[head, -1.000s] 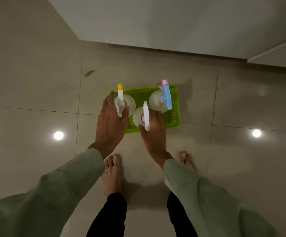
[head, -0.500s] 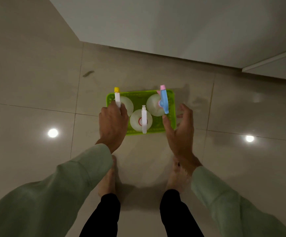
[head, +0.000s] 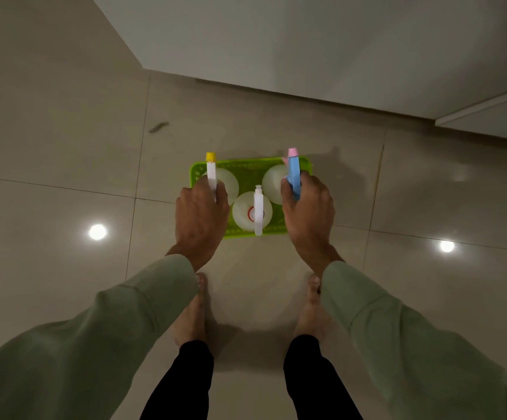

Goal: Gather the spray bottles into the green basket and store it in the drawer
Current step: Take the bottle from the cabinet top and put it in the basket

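A green basket (head: 246, 174) sits on the tiled floor in front of my bare feet. Three white spray bottles stand inside it: one with a yellow-tipped sprayer (head: 229, 183) at the left, an all-white one (head: 246, 215) at the front middle, and one with a blue and pink sprayer (head: 272, 183) at the right. My left hand (head: 200, 213) is closed over the basket's left end, beside the yellow-tipped sprayer. My right hand (head: 306, 213) is closed over the right end, with the blue sprayer between thumb and fingers. Both rim ends are hidden under my hands.
A white cabinet front (head: 306, 56) runs along the far side of the floor, with a separate panel edge (head: 488, 113) at the upper right. A small dark mark (head: 158, 127) lies on the tiles to the left. Ceiling lights reflect on the glossy floor.
My right hand let go of the middle bottle, swung out to the right and closed on the basket's right end. My left hand slid from the yellow-tipped bottle onto the basket's left end.
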A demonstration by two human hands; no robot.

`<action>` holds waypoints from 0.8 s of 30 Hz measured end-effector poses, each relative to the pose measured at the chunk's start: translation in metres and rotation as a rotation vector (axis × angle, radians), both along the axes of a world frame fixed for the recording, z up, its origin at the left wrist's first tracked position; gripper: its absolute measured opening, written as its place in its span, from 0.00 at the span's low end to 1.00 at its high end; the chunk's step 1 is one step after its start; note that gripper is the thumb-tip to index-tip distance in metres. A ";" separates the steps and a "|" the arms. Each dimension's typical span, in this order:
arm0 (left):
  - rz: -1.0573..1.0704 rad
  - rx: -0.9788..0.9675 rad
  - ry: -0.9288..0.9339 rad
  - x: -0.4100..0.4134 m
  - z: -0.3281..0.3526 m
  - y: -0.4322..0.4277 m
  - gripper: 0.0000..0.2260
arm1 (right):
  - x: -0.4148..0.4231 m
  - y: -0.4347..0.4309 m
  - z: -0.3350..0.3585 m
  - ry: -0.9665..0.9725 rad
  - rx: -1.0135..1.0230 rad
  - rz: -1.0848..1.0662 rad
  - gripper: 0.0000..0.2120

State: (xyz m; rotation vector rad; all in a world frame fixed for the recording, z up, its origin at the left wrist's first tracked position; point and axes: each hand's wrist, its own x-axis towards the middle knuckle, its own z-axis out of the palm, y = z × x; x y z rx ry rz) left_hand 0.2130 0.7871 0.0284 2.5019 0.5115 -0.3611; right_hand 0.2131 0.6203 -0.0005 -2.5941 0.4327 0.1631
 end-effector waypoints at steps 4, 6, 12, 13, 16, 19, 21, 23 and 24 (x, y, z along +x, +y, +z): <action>-0.013 0.002 -0.001 0.000 -0.001 0.001 0.15 | 0.000 0.000 0.000 -0.012 0.007 0.011 0.14; -0.011 0.005 -0.001 0.000 -0.002 0.003 0.15 | 0.001 -0.002 0.000 -0.004 0.016 0.024 0.15; -0.022 -0.044 -0.032 -0.005 0.002 0.007 0.15 | -0.006 -0.007 0.008 0.017 0.118 0.017 0.27; -0.028 -0.056 -0.035 -0.006 0.004 0.008 0.16 | -0.010 -0.007 0.011 -0.009 0.126 0.021 0.29; -0.045 -0.084 -0.071 -0.016 0.009 0.012 0.18 | -0.027 -0.010 0.020 -0.108 0.154 0.035 0.29; -0.057 -0.159 -0.110 -0.030 0.013 0.016 0.21 | -0.042 -0.015 0.024 -0.150 0.258 0.000 0.25; -0.036 -0.267 -0.086 -0.039 0.012 0.019 0.24 | -0.050 -0.019 0.023 -0.162 0.328 -0.083 0.23; -0.008 -0.351 -0.080 -0.048 0.009 0.022 0.24 | -0.054 -0.027 0.016 -0.157 0.397 -0.187 0.21; 0.017 -0.372 -0.083 -0.052 0.005 0.023 0.24 | -0.054 -0.031 0.011 -0.137 0.424 -0.244 0.21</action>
